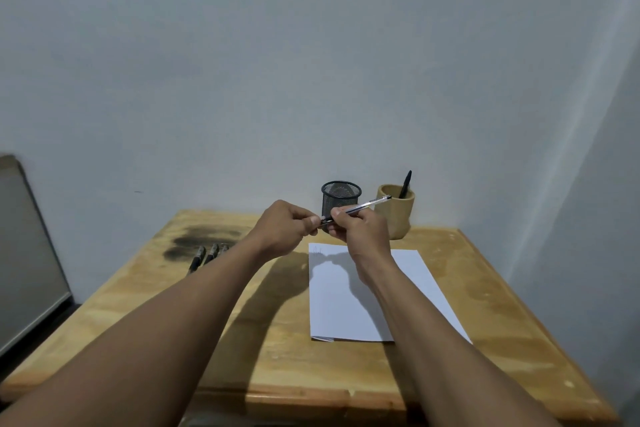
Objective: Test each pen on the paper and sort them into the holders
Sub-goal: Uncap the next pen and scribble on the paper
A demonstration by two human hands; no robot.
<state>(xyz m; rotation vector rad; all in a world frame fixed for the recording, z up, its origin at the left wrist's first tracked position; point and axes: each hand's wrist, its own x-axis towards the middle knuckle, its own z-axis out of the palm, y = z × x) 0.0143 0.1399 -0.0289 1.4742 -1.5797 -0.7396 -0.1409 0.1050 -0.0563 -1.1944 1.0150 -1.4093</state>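
Both hands raised over paper [363,291] | right hand [360,229] grips pen [360,207] | left hand [284,227] pinches its tip

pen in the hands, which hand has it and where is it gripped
Both hands hold the clear-barrelled pen: the right hand grips the barrel near its lower end, and the left hand pinches that end, at the tip or cap; which cannot be told.

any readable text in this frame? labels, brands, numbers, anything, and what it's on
None readable.
Clear-barrelled pen held in both hands: any print on the barrel is too small to read.
White paper sheet: only faint pen strokes near its top left corner, not letters.
Black mesh holder, tan wooden holder, black pens on the wooden table: no markings can be made out.
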